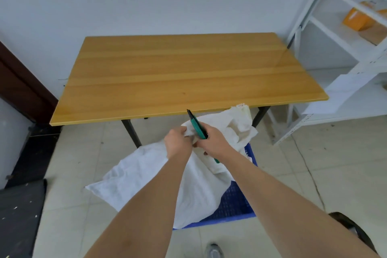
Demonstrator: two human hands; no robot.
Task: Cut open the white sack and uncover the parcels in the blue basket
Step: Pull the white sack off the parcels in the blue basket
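Note:
A white sack (144, 176) lies draped over a blue basket (234, 201) on the floor in front of the table. My left hand (178, 140) pinches a bunched fold of the sack near its top. My right hand (213, 141) grips green-handled scissors (198, 126), whose dark blades point up and away towards the table edge. Both hands are close together above the basket. The sack hides what is in the basket; no parcels show.
A wooden table (178, 77) on black legs stands just beyond the basket. A white metal shelf rack (343, 48) with orange packets stands at the right. A thin cable runs along the tiled floor at the right. A dark mat (18, 216) lies at the left.

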